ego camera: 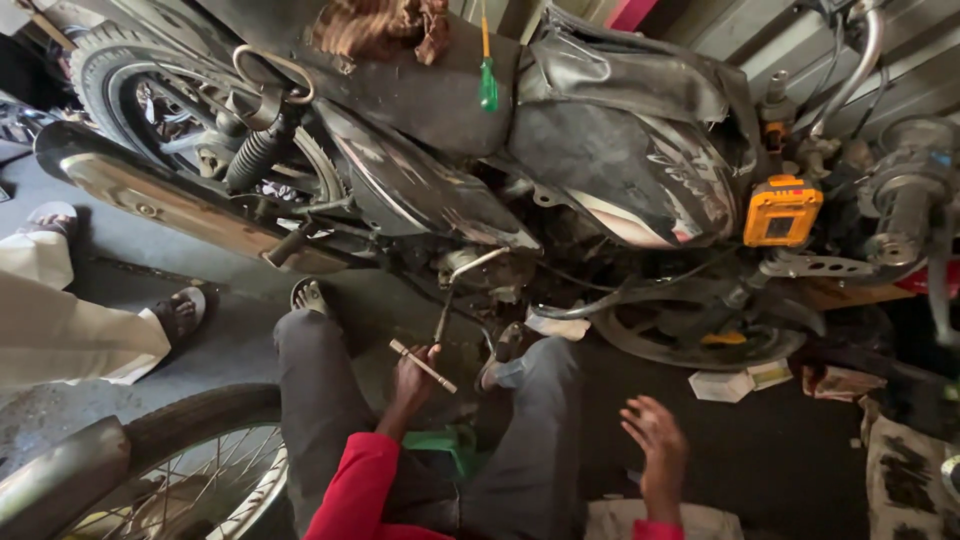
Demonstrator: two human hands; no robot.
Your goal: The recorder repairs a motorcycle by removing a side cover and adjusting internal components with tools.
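A black motorcycle point(620, 150) stands in front of me, side-on. My left hand point(415, 375), in a red sleeve, grips the cross handle of a T-handle wrench point(440, 325) whose shaft runs up toward the engine area point(480, 270). My right hand point(655, 435) hovers with fingers spread above the dark floor and holds nothing. My legs in grey trousers point(320, 400) stretch toward the bike, with my sandalled feet near its underside.
A green-handled screwdriver point(488, 85) and a brown rag point(380, 25) lie on the seat. A yellow device point(782, 212) hangs by the tank. A small carton point(742, 381) lies on the floor. Another person's sandalled feet point(180, 312) stand at left. A second wheel point(200, 460) is bottom left.
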